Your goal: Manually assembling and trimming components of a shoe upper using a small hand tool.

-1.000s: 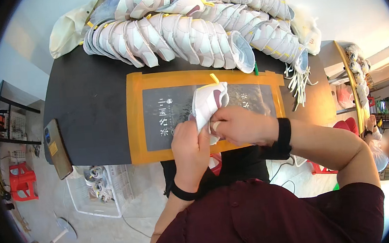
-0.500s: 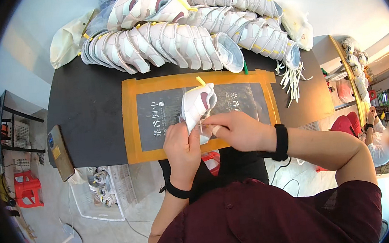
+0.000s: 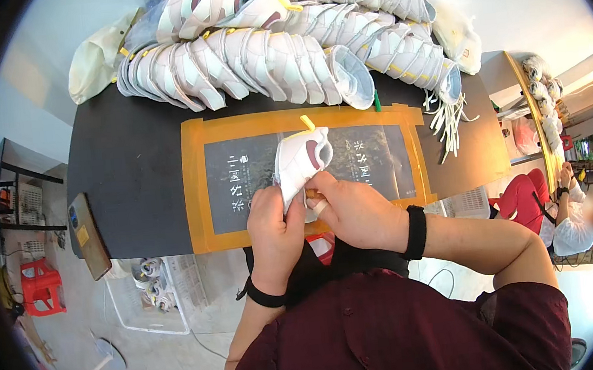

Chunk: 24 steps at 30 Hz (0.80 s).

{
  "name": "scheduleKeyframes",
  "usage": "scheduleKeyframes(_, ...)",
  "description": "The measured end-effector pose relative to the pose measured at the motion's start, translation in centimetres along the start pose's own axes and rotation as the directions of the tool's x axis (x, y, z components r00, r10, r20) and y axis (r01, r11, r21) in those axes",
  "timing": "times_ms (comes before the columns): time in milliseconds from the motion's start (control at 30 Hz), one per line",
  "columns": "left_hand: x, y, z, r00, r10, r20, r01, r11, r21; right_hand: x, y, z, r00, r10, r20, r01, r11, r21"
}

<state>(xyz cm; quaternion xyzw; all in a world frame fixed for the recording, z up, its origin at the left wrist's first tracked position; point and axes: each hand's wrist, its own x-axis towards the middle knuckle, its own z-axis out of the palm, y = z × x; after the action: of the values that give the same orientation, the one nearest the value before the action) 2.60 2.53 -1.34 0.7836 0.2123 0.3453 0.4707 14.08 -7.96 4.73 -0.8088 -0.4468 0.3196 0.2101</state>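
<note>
A white and grey shoe upper [image 3: 297, 158] with a maroon patch and a yellow pull tab stands up between my hands, over a dark sheet [image 3: 251, 154] edged in orange tape. My left hand [image 3: 272, 233] is closed round its lower left side, thumb in front. On the lower right edge of the same upper, my right hand [image 3: 362, 207] is closed, the fingertips pinched near its opening. A pale band wraps one right finger. Whatever else lies between these fingertips is hidden.
Long rows of nested shoe uppers [image 3: 230, 71] fill the table's far side. White laces [image 3: 450, 126] hang at the right, and a phone [image 3: 88, 235] lies on the left edge. Below stands a white crate [image 3: 150, 324]. Another person [image 3: 571, 224] sits far right.
My right hand has moved slightly left and closed in against the upper. The thin white strand seen at its fingertips earlier is now out of sight. My left hand keeps its hold.
</note>
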Motion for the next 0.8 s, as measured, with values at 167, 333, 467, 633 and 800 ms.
scheduleKeyframes(167,-0.8,0.4,0.5,0.996,0.081,0.039,-0.084,0.993,0.088,-2.8,2.9,1.5,0.988,-0.101,-0.114,0.133,0.938,0.320)
scheduleKeyframes(333,-1.2,0.0,0.8,0.956,0.265,0.127,-0.285,0.942,0.177,-5.1,2.2,1.2,0.979,0.136,0.153,-0.205,0.663,0.720)
scheduleKeyframes(467,-0.8,0.3,0.1,0.950,0.232,0.207,-0.269,0.948,0.169,-5.5,1.6,0.5,0.922,0.166,0.350,-0.386,0.471,0.793)
scheduleKeyframes(633,-2.1,0.6,0.9,0.943,0.241,0.228,-0.266,0.960,0.088,-8.0,3.7,0.0,0.948,0.054,0.315,-0.294,0.533,0.793)
scheduleKeyframes(800,-2.5,0.6,1.3,0.915,0.339,0.219,-0.384,0.898,0.214,-8.7,3.8,0.1,0.928,0.089,0.363,-0.354,0.521,0.776)
